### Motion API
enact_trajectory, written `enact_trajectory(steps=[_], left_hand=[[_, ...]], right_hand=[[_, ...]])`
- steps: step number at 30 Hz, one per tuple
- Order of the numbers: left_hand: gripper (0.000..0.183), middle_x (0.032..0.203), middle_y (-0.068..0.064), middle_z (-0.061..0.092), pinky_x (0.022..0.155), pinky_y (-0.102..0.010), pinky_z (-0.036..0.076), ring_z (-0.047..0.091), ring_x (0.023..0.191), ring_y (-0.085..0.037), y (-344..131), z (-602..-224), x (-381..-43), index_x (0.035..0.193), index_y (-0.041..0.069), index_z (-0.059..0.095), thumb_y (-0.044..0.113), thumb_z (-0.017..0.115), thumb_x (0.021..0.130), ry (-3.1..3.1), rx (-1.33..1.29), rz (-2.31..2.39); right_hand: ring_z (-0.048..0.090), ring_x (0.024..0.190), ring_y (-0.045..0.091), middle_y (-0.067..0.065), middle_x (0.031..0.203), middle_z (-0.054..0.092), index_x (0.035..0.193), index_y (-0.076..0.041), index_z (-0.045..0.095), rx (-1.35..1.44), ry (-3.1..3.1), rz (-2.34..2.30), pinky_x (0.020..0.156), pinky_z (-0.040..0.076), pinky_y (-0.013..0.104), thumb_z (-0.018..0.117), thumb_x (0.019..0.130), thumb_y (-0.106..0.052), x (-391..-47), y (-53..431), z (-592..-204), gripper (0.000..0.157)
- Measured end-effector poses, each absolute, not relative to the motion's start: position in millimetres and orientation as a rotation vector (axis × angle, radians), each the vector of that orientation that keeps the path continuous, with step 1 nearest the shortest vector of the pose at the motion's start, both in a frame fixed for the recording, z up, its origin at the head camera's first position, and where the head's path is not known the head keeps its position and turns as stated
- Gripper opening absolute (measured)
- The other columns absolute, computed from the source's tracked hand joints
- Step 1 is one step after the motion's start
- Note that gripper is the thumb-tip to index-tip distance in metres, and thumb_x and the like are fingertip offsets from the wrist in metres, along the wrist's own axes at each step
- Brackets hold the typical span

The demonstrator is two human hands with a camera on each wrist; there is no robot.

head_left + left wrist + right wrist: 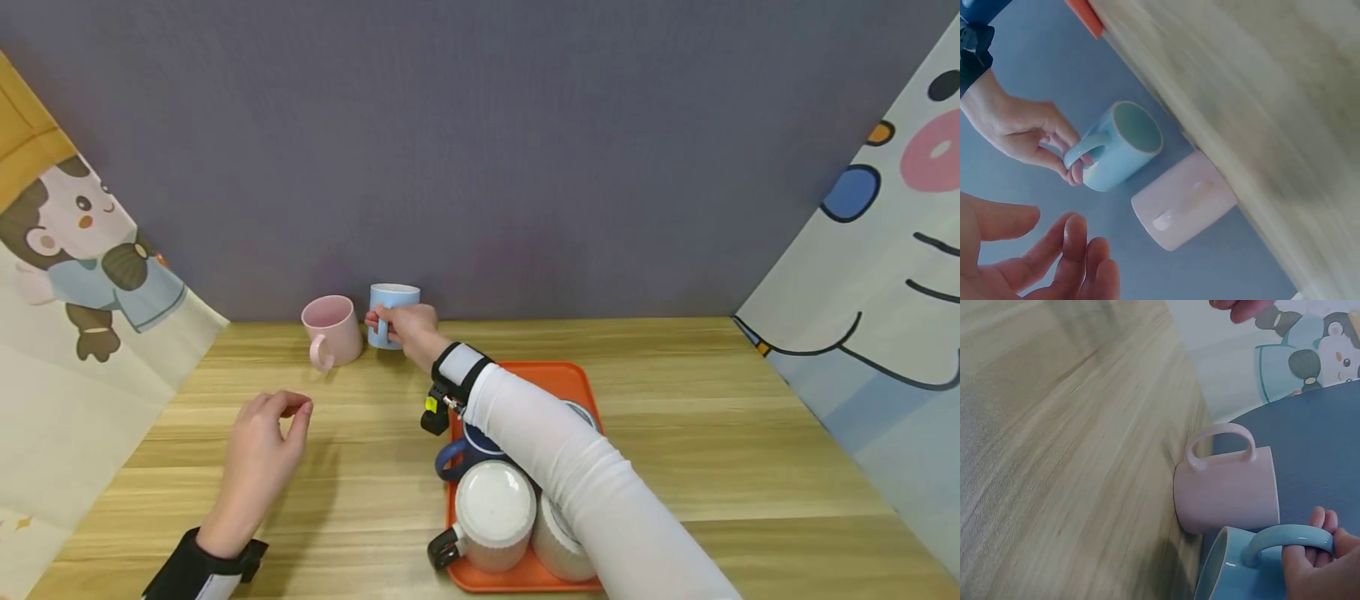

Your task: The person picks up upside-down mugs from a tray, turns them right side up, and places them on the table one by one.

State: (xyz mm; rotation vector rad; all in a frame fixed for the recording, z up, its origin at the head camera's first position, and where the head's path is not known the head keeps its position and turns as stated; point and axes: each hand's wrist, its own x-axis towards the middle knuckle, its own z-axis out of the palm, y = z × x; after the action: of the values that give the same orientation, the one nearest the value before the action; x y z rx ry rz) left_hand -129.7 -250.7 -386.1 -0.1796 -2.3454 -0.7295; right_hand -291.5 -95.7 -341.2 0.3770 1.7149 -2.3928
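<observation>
My right hand (408,327) pinches the handle of a light blue mug (1254,565) near the back wall. The mug is upside down. In the left wrist view its opening faces the tabletop, and a small gap seems to separate them. Just left of it a pink mug (333,329) stands upright on the table, handle toward the front. My left hand (262,450) hovers over the table in front of the pink mug, fingers loosely curved and holding nothing. In the left wrist view, the left hand's fingers (1072,250) are apart from both mugs.
An orange tray (551,375) lies under my right forearm, which partly hides it. On it are a dark blue mug (457,460), an upside-down white mug (495,508) with a black handle, and other mugs. A grey wall (480,167) borders the wooden table (690,433).
</observation>
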Motion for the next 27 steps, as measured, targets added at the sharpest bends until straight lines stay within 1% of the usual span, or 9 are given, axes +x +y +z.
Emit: enact_trajectory(steps=[5,12,19,24,27], left_hand=[[0.005,0.078,-0.018,0.064,0.066,-0.042,0.04,0.058,0.076,-0.034,-255.5,-387.8,-128.9,0.083,-0.004,0.067,0.001,0.067,0.082,-2.35,-0.159,-0.729],[0.008,0.079,-0.019,0.063,0.066,-0.041,0.039,0.057,0.077,-0.035,-262.4,-390.4,-130.8,0.084,-0.005,0.066,0.003,0.066,0.085,-2.377,-0.115,-0.718],[0.009,0.078,-0.018,0.063,0.066,-0.042,0.039,0.057,0.077,-0.035,-262.4,-390.8,-129.6,0.085,-0.004,0.067,0.005,0.066,0.085,-2.386,-0.11,-0.71],[0.009,0.079,-0.017,0.064,0.066,-0.041,0.039,0.058,0.077,-0.034,-261.2,-390.8,-129.9,0.085,-0.003,0.067,0.005,0.066,0.085,-2.391,-0.115,-0.706],[0.009,0.079,-0.018,0.064,0.067,-0.041,0.039,0.057,0.077,-0.034,-261.2,-391.0,-129.8,0.085,-0.003,0.067,0.005,0.066,0.085,-2.394,-0.115,-0.709]], right_hand=[[0.072,0.081,0.026,0.02,0.088,0.072,0.093,0.007,0.07,0.408,1.774,-2.379,0.077,0.057,0.035,0.07,0.082,0.0,-294.1,-100.0,-348.0,0.013],[0.072,0.081,0.026,0.021,0.087,0.072,0.092,0.008,0.069,0.417,1.767,-2.356,0.073,0.057,0.033,0.07,0.081,0.002,-294.7,-101.1,-354.9,0.012],[0.072,0.082,0.024,0.017,0.087,0.073,0.09,0.003,0.072,0.367,1.883,-2.255,0.076,0.057,0.032,0.07,0.082,-0.001,-293.4,-104.5,-359.0,0.009],[0.071,0.087,0.028,0.02,0.09,0.072,0.093,0.007,0.07,0.306,1.896,-2.22,0.08,0.056,0.033,0.069,0.083,0.002,-291.7,-107.3,-361.5,0.012],[0.07,0.091,0.029,0.02,0.091,0.072,0.094,0.008,0.069,0.282,1.953,-2.157,0.083,0.055,0.034,0.068,0.083,0.001,-289.5,-108.9,-362.9,0.013]])
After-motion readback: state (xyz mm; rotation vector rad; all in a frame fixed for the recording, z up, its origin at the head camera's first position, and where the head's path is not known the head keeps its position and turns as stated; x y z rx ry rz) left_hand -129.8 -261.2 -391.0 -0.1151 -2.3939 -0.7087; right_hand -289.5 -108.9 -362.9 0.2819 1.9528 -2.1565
